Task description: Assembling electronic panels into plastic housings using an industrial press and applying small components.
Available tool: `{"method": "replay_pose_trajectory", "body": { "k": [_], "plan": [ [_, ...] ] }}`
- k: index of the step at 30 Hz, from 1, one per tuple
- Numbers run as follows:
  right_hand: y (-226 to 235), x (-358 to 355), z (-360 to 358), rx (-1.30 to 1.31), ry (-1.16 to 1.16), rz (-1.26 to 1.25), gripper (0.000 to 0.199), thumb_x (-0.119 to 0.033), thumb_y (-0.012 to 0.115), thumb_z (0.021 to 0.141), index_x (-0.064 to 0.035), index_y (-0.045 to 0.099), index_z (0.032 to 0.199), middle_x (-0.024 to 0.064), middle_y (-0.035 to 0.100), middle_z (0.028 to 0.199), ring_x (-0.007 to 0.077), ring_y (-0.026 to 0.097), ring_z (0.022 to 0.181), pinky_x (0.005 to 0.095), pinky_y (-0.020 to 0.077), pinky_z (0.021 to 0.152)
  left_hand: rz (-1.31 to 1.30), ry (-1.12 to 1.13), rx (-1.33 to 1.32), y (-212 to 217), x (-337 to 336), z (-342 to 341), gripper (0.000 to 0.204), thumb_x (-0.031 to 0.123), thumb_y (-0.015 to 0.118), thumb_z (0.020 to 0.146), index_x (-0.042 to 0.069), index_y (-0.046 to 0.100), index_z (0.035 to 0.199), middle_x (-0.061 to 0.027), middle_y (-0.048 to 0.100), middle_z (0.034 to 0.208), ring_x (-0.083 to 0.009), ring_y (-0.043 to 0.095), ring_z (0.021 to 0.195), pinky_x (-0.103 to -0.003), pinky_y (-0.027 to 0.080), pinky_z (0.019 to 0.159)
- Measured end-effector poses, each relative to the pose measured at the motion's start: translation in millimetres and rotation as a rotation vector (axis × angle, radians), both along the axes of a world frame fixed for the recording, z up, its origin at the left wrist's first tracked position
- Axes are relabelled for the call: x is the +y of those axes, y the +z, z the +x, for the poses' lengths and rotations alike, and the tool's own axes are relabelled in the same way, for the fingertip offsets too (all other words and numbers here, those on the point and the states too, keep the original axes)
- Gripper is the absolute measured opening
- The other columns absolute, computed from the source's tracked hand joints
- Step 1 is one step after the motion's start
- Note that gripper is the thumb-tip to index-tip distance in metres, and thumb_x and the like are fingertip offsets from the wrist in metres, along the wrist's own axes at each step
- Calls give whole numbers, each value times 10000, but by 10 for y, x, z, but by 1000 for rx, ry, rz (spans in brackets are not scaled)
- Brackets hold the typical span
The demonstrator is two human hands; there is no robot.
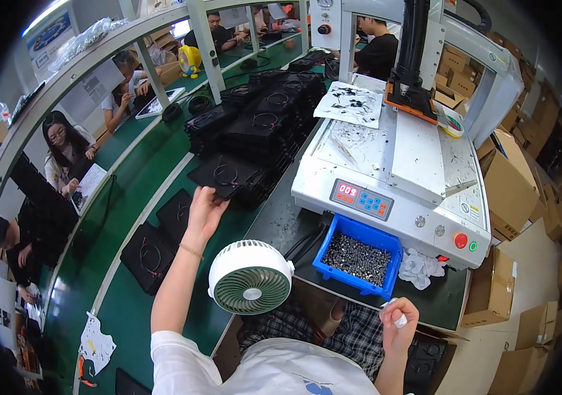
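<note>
My left hand reaches out over the green bench, its fingers closed at the near edge of a flat black panel. A thin looped cable lies on top of that panel, which juts out from tall stacks of similar black panels. My right hand is raised near my lap with curled fingers and white wraps on the fingertips. Whatever it may hold is too small to tell. Close to it stands a blue bin full of small dark and metallic parts.
A white fan stands between my arms. The white bench machine has a control panel, a vertical head and a sheet with black pieces. More black panels lie left. Co-workers sit beyond the frame; cardboard boxes crowd the right.
</note>
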State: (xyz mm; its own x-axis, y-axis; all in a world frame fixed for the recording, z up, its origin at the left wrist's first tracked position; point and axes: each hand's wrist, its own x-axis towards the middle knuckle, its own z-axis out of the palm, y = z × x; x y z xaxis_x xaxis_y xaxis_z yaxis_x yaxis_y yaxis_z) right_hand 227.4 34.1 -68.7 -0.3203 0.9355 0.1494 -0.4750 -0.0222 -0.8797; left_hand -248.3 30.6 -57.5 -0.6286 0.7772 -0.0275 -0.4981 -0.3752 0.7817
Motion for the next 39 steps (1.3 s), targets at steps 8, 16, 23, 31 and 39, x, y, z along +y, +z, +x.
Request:
{"method": "replay_pose_trajectory", "body": {
  "k": [8, 16, 23, 31, 39],
  "plan": [
    [-27, 79, 20, 12, -11, 5, 328, -270, 728, 842, 27, 596, 792, 28, 536, 665, 68, 460, 531, 200, 327, 486, 9, -128, -118, 761, -635, 615, 246, 166, 470, 911, 48, 608, 1077, -102, 691, 1052, -242, 678, 925, -425, 561, 826],
    [128, 93, -66, -49, 8, 56, 293, -239, 715, 854, 21, 598, 786, 27, 535, 671, 63, 454, 531, 195, 329, 493, -39, -37, 146, 1109, -756, 1230, 391, 78, 521, 935, 28, 450, 1316, -117, 628, 1154, -192, 688, 916, -314, 617, 697],
    [312, 226, -10, -266, -62, 166, 196, -158, 662, 889, 18, 613, 816, 38, 582, 726, 66, 503, 570, 198, 372, 501, -56, -152, 223, 1324, -805, 1681, 523, 28, 467, 856, -1, 392, 1372, -158, 577, 1224, -196, 647, 995, -324, 572, 820],
    [778, 1017, -173, -973, 102, 786, 186, -59, 645, 823, -31, 678, 1004, 115, 665, 918, 280, 635, 825, 350, 510, 741, 57, -189, 231, 1374, -733, 2043, 431, 86, 501, 862, -37, 471, 1274, -184, 581, 1222, -231, 622, 1043, -316, 521, 901],
    [548, 1210, -467, -1381, 515, 957, 300, -91, 668, 774, -18, 675, 1065, 142, 659, 988, 309, 647, 907, 396, 523, 822, 2, -239, 90, 1387, -667, 2144, 500, 101, 489, 850, -42, 450, 1328, -172, 593, 1208, -221, 623, 1051, -305, 523, 898]
  ]
}}
